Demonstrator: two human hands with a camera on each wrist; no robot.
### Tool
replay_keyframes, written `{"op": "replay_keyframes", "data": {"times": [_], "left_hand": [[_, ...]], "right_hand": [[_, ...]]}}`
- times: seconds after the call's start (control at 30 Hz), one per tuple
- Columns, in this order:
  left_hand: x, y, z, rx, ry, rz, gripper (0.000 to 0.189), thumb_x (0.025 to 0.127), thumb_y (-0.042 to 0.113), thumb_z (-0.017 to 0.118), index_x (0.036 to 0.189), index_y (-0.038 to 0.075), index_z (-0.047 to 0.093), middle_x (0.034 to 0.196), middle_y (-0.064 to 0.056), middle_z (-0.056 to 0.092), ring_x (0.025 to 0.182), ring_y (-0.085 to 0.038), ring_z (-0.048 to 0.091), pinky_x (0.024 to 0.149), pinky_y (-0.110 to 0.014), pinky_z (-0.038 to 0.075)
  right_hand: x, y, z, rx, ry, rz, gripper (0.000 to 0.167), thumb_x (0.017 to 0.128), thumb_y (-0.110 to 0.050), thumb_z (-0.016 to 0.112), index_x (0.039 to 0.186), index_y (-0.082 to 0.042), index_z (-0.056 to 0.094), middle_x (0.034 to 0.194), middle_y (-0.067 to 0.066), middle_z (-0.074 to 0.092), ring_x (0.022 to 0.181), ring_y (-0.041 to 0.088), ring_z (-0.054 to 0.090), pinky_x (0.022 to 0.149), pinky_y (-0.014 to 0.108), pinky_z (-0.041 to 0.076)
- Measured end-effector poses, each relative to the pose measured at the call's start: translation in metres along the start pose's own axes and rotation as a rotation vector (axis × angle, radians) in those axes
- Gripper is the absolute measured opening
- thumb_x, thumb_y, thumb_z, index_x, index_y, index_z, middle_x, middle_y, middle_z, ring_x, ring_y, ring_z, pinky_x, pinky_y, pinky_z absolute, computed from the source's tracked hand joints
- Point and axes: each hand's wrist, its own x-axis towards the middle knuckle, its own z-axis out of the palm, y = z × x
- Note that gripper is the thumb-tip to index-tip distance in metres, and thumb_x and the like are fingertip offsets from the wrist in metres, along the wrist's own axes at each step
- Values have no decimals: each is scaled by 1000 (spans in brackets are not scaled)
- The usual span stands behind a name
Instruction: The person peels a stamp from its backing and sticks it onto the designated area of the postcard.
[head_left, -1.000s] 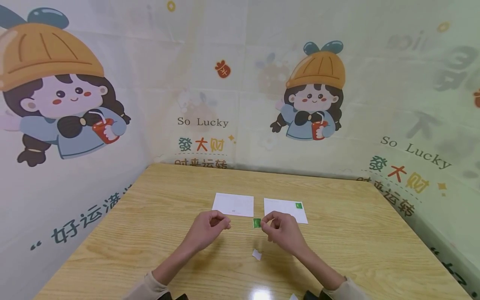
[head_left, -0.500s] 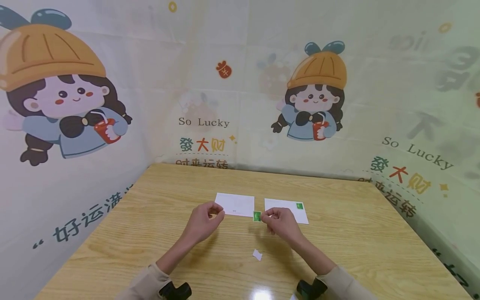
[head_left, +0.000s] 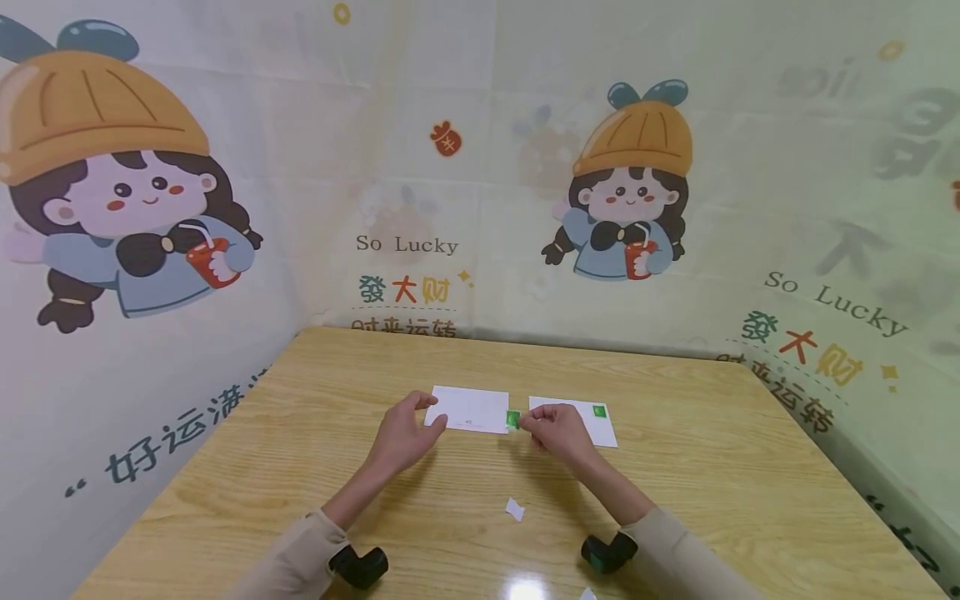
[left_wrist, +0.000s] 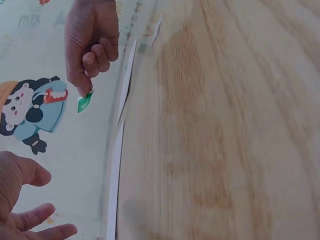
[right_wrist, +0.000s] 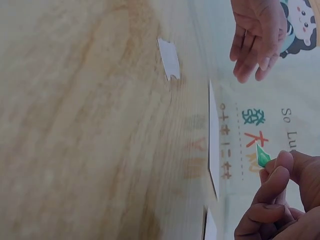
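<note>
While a green stamp (head_left: 513,419) is pinched by the right hand (head_left: 557,433) just over the blank card's (head_left: 472,409) right edge, mid-worktop (head_left: 712,483), that card is steadied at its left edge by the released left hand (head_left: 405,433). A stamped card (head_left: 581,415) lies beside; backing scrap (head_left: 514,509) nearer.

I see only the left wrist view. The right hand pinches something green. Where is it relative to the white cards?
Observer: The green stamp in the right hand is at the right edge of the left card.
Operator: Is the right card blank?
Observer: No, the right card bears a second stamp in its top right corner.
Operator: And the left hand?
Observer: The left hand is at the left card's left edge; contact is unclear.
</note>
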Motion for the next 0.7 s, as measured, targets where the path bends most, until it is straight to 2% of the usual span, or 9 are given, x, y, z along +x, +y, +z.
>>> {"op": "replay_keyframes", "data": {"times": [0.17,0.43,0.7], "left_hand": [[7,-7,1,39,-13,5,37,92,17,71,120,-5,65,126,-24,68,122,-42,61,99,-55,49],[18,-13,2,58,-27,5,38,92,15,71,121,-7,64,127,-28,65,123,-44,59,100,-55,49],[29,-17,7,116,-42,-22,40,90,18,73,121,-7,64,125,-25,66,126,-45,55,103,-56,45]], "right_hand": [[7,1,2,-5,14,16,22,93,-17,72,89,4,72,60,6,59,58,15,53,59,29,45],[16,3,4,21,21,64,21,93,-16,71,91,4,72,60,3,58,57,12,49,56,25,40],[28,6,3,63,-12,72,20,95,-14,69,92,5,72,60,3,58,57,12,51,56,23,43]]}}
